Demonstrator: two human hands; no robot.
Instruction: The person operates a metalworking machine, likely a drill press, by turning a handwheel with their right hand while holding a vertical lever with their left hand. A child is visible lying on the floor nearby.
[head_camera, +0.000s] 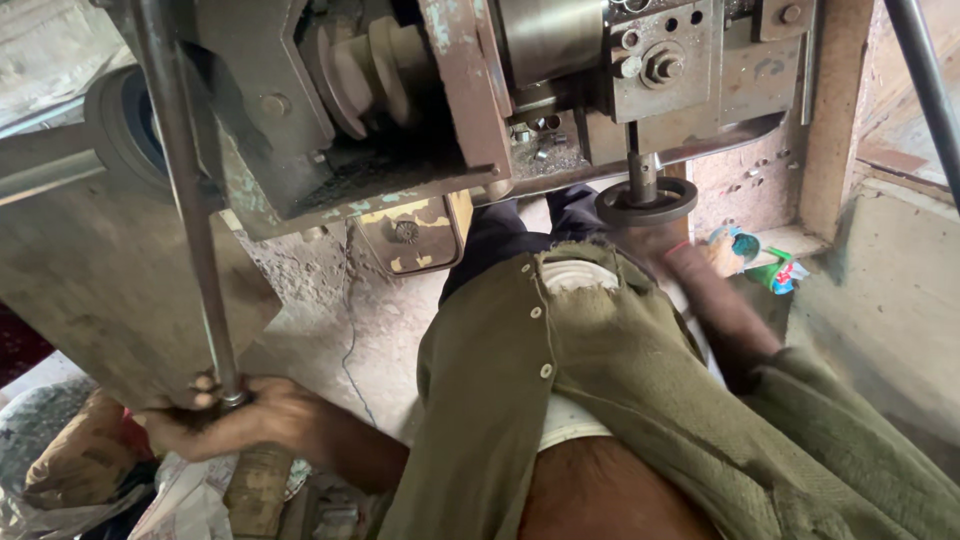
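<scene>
My left hand (255, 420) is at the lower left, fingers wrapped around the bottom end of a long grey metal rod (188, 210) that runs up along a rusty machine (450, 90). My right hand (668, 255) is blurred by motion. It reaches under a dark round metal ring (646, 204) that sits below the machine's vertical spindle (638, 160). The blur hides its fingers, so its grip is unclear. My olive green shirt (620, 380) fills the middle of the view.
A cream stepped pulley (370, 60) sits in the machine's open housing. A yellow chipped plate (415, 235) hangs below it. Coloured packets (760, 258) lie on a ledge at the right, beside a concrete wall (890, 300). Sacks and paper (90, 470) are piled at the lower left.
</scene>
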